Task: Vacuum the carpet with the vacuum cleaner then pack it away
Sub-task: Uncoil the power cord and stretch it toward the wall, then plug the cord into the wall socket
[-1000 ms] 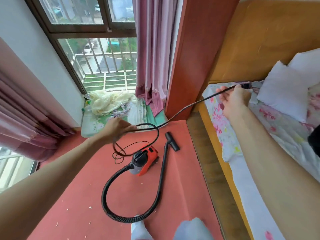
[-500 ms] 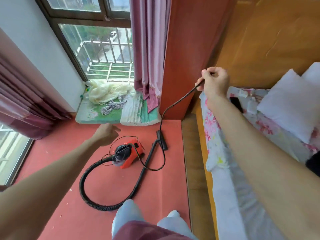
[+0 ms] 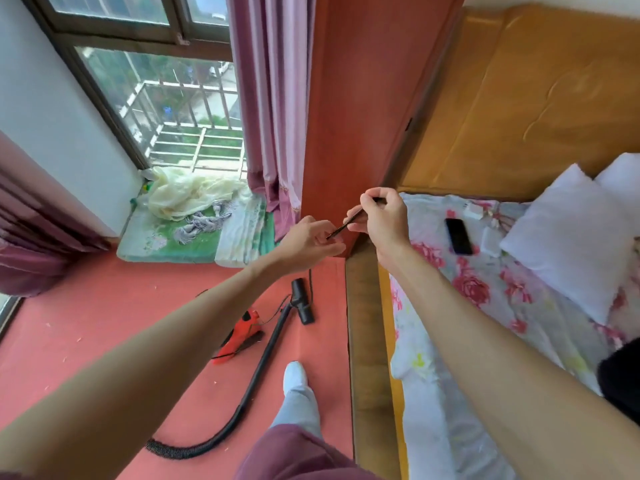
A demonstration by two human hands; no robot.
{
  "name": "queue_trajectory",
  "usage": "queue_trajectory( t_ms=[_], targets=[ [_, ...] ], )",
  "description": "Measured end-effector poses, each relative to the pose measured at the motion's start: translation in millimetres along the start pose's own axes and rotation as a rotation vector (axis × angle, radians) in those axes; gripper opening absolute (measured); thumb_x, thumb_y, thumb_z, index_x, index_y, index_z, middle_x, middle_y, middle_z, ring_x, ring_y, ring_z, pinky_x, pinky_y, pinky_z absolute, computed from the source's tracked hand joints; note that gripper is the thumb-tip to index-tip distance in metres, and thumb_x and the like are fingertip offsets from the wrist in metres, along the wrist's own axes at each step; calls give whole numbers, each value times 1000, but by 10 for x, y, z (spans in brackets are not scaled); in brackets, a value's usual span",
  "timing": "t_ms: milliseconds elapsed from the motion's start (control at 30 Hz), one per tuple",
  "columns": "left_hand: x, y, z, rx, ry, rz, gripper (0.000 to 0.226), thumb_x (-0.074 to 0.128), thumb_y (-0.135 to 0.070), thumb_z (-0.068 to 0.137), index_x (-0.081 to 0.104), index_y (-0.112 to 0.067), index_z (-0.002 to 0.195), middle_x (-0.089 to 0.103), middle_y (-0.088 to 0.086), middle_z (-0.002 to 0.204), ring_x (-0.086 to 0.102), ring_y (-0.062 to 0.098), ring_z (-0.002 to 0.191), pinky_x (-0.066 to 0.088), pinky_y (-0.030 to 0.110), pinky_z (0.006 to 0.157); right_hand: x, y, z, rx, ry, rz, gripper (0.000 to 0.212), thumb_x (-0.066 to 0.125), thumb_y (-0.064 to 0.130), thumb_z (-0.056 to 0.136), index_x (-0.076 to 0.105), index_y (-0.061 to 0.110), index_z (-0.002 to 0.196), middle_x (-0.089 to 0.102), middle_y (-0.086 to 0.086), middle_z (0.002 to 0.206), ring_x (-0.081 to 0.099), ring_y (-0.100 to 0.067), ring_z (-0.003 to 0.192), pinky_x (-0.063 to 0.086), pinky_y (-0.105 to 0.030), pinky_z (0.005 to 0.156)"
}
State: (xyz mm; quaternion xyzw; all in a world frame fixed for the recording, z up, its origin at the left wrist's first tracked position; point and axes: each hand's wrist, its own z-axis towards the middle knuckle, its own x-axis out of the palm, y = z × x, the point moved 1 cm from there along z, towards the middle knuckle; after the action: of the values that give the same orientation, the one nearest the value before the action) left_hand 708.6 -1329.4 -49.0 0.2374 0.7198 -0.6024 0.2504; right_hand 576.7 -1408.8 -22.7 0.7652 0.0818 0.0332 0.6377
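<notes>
Head view | left hand [image 3: 311, 242] and right hand [image 3: 381, 216] both pinch cord [image 3: 344, 227] | vacuum [image 3: 242, 332] lies at 6 o'clock | step: likely cord handling | next: feed cord hand-over-hand, no snags

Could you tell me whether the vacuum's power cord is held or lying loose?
Held: the left hand and right hand pinch a taut stretch of cord between them.

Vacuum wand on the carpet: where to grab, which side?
Grip the straight black wand mid-length, from above, across its axis: it lies flat on the carpet, slim and rigid; nozzle and ribbed hose ends are bulkier or floppy.
</notes>
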Motion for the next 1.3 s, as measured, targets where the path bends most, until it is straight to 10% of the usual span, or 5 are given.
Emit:
queue_trajectory(
  t_ms=[367,633,1300],
  targets=[
    [52,-22,1225,-36,198,-189,30,52,-31,103,67,-16,83,74,6,84,71,17,76,55,31,79,-207,113,1222,290,-78,257,24,46,9,101,40,10,124,71,-15,86,70,-26,65,56,-31,59],
    [330,-217,2099,-83,278,-157,19,55,-12,99,71,-3,103,77,10,96,70,16,83,54,26,85,-724,3,2130,462,-162,342,16,50,16,101,58,2,98,63,-6,66,62,-19,51,55,-32,58],
    [1549,-655,4910,-449,177,-157,25,57,-22,99,72,-4,95,72,5,80,73,25,86,54,36,84,-1673,-354,5147,536,115,85,17,48,18,99,61,6,99,58,-8,65,54,-19,50,49,-24,50]
  ],
)
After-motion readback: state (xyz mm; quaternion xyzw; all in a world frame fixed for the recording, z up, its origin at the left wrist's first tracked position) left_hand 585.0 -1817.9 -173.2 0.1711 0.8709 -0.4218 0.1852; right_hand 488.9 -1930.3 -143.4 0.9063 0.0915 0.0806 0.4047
